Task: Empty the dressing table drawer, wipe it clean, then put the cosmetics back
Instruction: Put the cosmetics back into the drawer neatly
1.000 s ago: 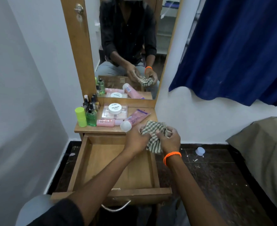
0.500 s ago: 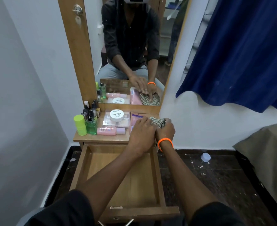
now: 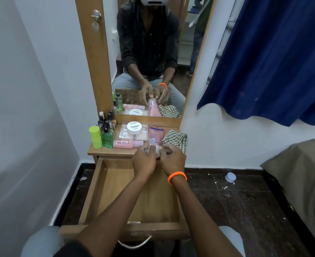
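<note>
Drawer [image 3: 134, 199]: empty, lower centre, ready for restocking.
Cloth [image 3: 176, 139]: set aside, centre-right.
Left hand [image 3: 143, 161], right hand [image 3: 173, 160]: fingers curled, pinching the pink tube [image 3: 155, 140] by its cap end, probably to return it.

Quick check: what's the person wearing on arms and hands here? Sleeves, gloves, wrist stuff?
Both hands are bare, no gloves or rings visible. The right hand has a bright orange beaded band round its wrist. The left hand has nothing on its wrist. Both forearms are uncovered; a dark sleeve shows near the left elbow at the frame's bottom edge. The mirror shows a dark shirt with sleeves pushed up.
</note>
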